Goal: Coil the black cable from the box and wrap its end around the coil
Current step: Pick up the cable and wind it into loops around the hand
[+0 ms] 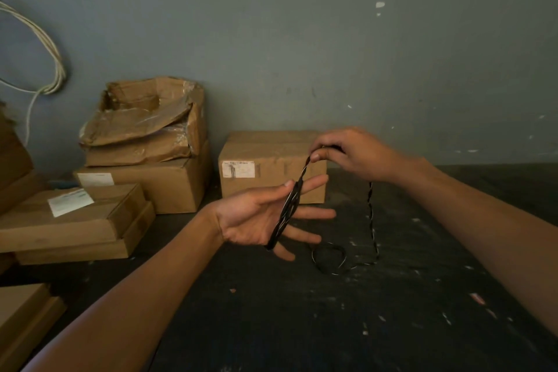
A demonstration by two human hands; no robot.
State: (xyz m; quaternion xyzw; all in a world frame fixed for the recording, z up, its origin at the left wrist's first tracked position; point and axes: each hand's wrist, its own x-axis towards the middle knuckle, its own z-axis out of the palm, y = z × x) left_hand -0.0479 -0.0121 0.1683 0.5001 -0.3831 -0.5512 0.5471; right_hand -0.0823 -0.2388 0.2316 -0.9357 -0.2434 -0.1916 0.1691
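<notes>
A thin black cable with pale streaks is looped several times around the spread fingers of my left hand (256, 220), forming a coil (287, 214) across the palm. My right hand (353, 154) is above and to the right, pinching the cable between thumb and fingers where it rises from the coil. From that hand the free part of the cable (370, 214) hangs down to the dark floor and ends in a loose loop (329, 257). A closed cardboard box (265, 166) with a white label stands against the wall just behind both hands.
Stacked cardboard boxes (142, 160) fill the left side, with a torn open one on top and flat ones (75, 220) in front. A white cord (51, 63) hangs on the grey wall at the far left. The dark floor (332, 326) is speckled with paint.
</notes>
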